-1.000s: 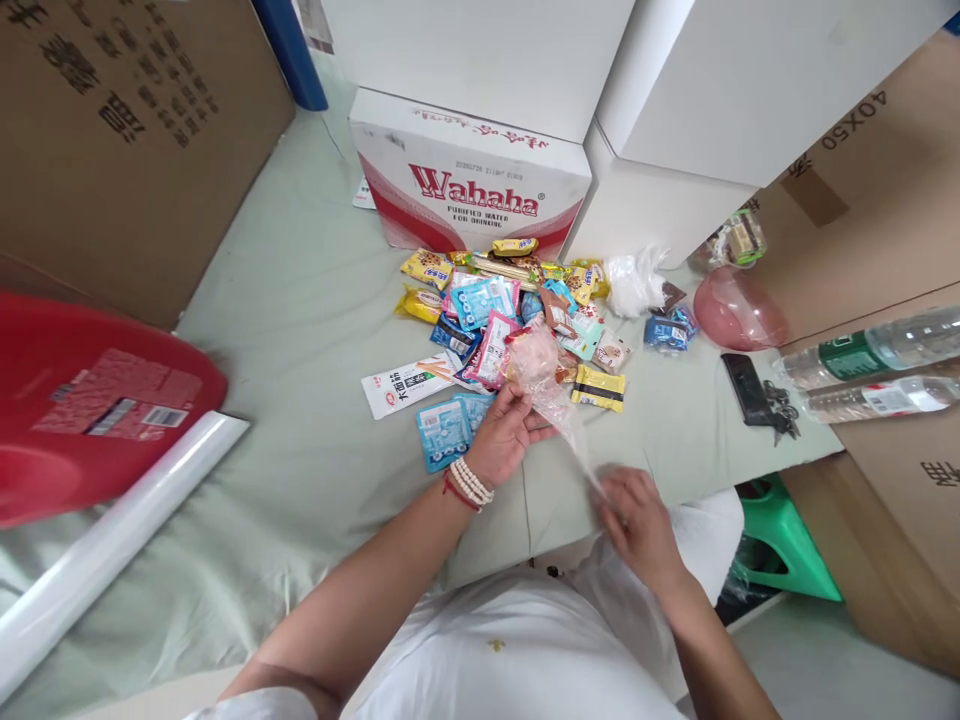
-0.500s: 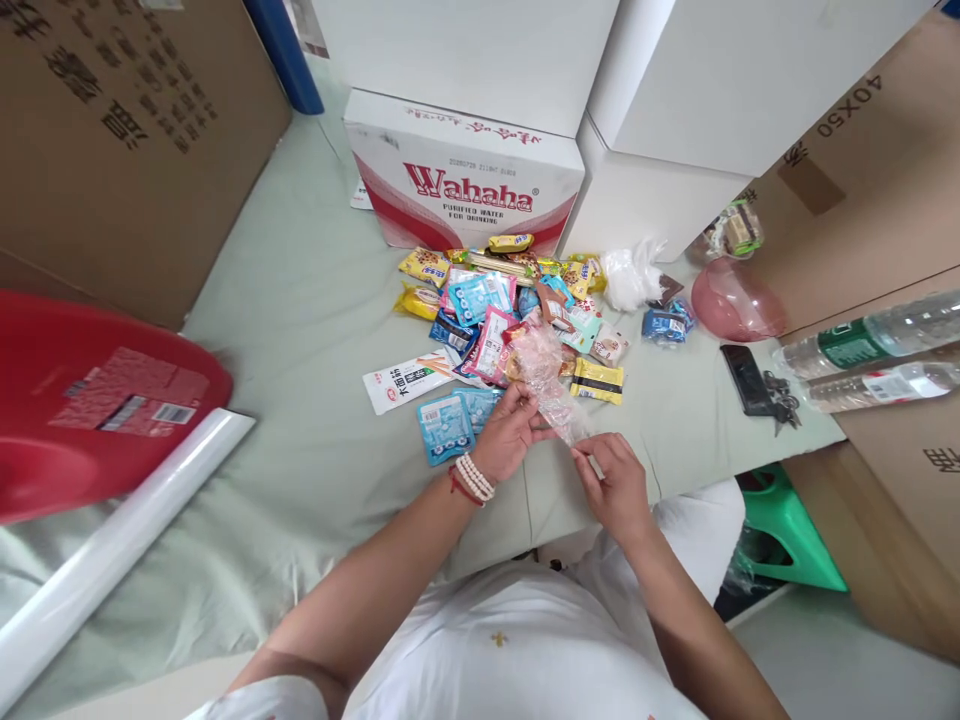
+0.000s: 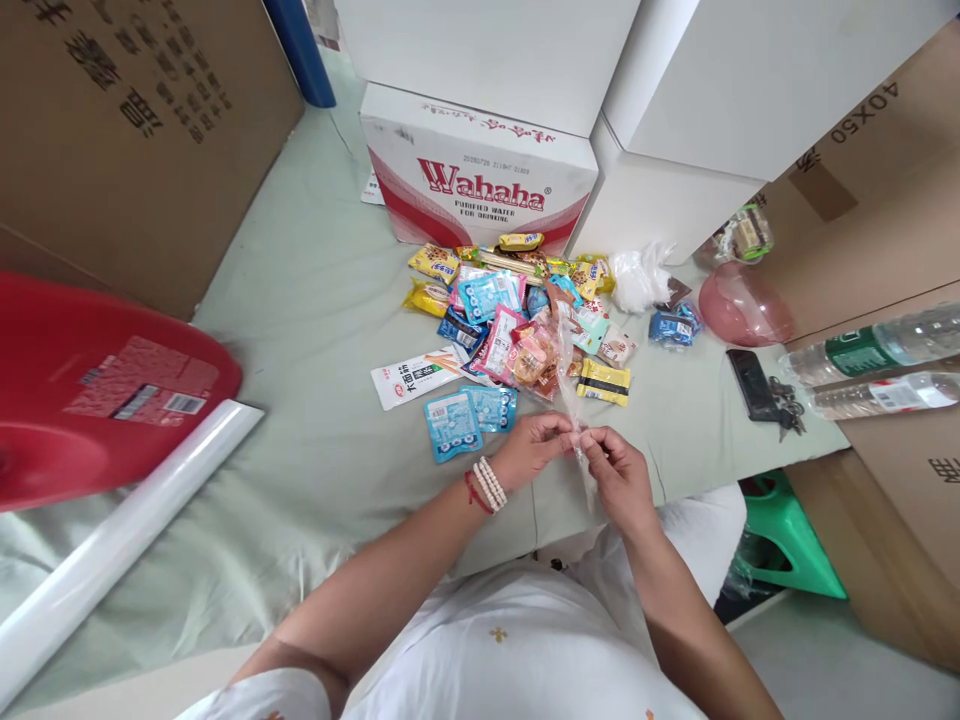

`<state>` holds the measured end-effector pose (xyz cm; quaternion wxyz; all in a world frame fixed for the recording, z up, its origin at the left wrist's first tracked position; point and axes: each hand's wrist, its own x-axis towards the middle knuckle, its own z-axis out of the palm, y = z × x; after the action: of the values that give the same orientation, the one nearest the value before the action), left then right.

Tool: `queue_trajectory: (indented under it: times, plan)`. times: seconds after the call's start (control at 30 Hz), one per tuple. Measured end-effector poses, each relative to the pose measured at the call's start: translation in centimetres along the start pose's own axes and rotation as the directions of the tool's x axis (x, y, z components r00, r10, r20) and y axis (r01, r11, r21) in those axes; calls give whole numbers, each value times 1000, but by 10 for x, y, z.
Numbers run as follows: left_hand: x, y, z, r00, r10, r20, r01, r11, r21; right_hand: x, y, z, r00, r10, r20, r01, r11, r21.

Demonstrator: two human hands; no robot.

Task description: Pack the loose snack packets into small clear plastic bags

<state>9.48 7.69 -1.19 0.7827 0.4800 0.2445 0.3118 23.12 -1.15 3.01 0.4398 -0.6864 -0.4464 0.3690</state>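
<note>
Moved since the earlier frame: left hand (image 3: 536, 450), now beside right hand (image 3: 618, 477). Both: fingertips pinching one clear plastic bag (image 3: 568, 388), drawn narrow, upper end over heaped snack packets (image 3: 499, 342). Left: two blue sachets (image 3: 452, 426). Behind heap: Wahaha purified-water carton (image 3: 480, 185). Far right: plastic bottles (image 3: 862, 350).
</note>
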Motion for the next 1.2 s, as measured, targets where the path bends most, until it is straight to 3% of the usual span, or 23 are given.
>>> queue_trajectory:
  times: [0.13, 0.23, 0.33, 0.47, 0.77, 1.03, 1.1, 1.2]
  plan:
    - [0, 4, -2, 996, -88, -19, 85, 990, -113, 0, -2, -8, 993, 58, -99, -51, 996, 70]
    - [-1, 6, -2, 996, -84, -37, 80, 991, -108, -1, -1, -14, 978, 137, -159, -107, 977, 184]
    - [-2, 4, 0, 998, -64, 4, 64, 998, -24, -1, 0, -12, 970, 201, -135, -159, 949, 273]
    - [-3, 0, 2, 997, -46, 55, 41, 995, 86, -1, -1, -3, 977, 203, -69, -179, 949, 260]
    - [-3, 5, -2, 999, -20, 29, 19, 999, 31, 0, 0, -7, 980, 170, -105, -143, 964, 223]
    - [0, 6, -10, 995, -72, -63, 57, 975, -214, -1, 3, -48, 925, 320, -203, -214, 884, 416]
    - [0, 7, -10, 996, -75, -56, 63, 979, -192, -4, 13, -62, 921, 347, -177, -257, 883, 394]
    - [0, 6, -8, 996, -86, -8, 84, 988, -131, -11, 27, -75, 928, 322, -188, -277, 933, 231]
